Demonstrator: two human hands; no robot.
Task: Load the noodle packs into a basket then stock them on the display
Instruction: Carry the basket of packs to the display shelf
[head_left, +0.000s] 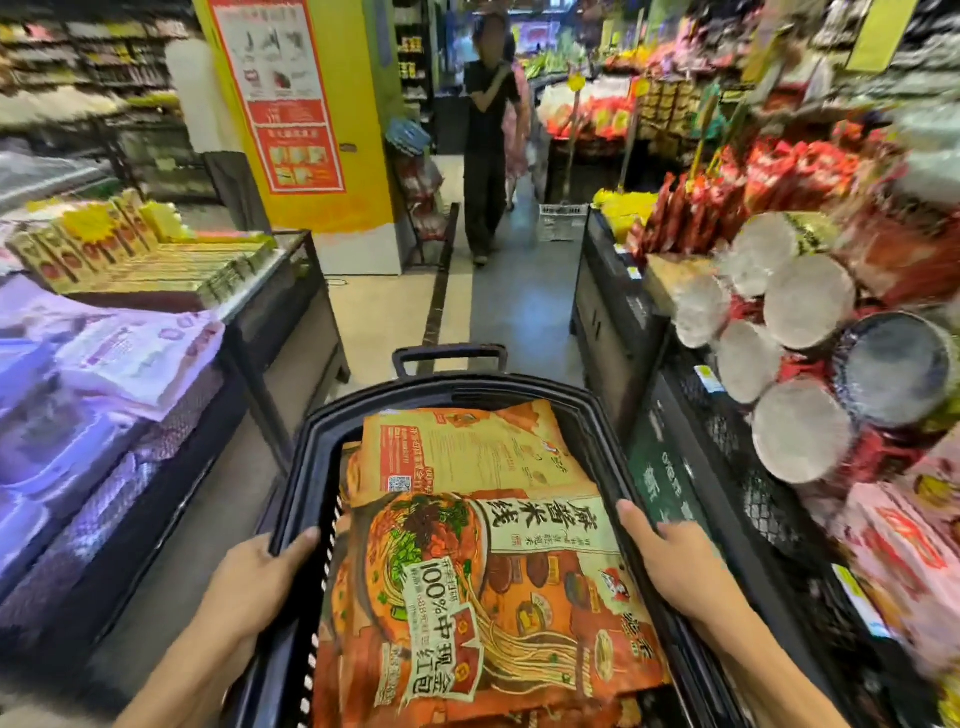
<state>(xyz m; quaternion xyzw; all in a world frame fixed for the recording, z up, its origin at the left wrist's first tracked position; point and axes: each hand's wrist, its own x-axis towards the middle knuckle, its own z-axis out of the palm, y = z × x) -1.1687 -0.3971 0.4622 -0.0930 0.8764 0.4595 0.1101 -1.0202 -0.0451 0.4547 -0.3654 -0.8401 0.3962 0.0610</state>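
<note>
Noodle packs (483, 587), large flat orange-and-cream printed bags, lie stacked inside a black plastic basket (597, 410) carried at waist height. Left hand (254, 571): fingers curled over the basket's left rim, thumb inside. Right hand (670, 561): fingers closed over the right rim. Both forearms reach forward. Setting: supermarket aisle, pale tiled floor (384, 312); black display stands on either side, yellow boxed goods (130, 249) left, round lidded cup containers (800, 332) right; yellow pillar (332, 114); a person in dark clothing (485, 140) ahead.
</note>
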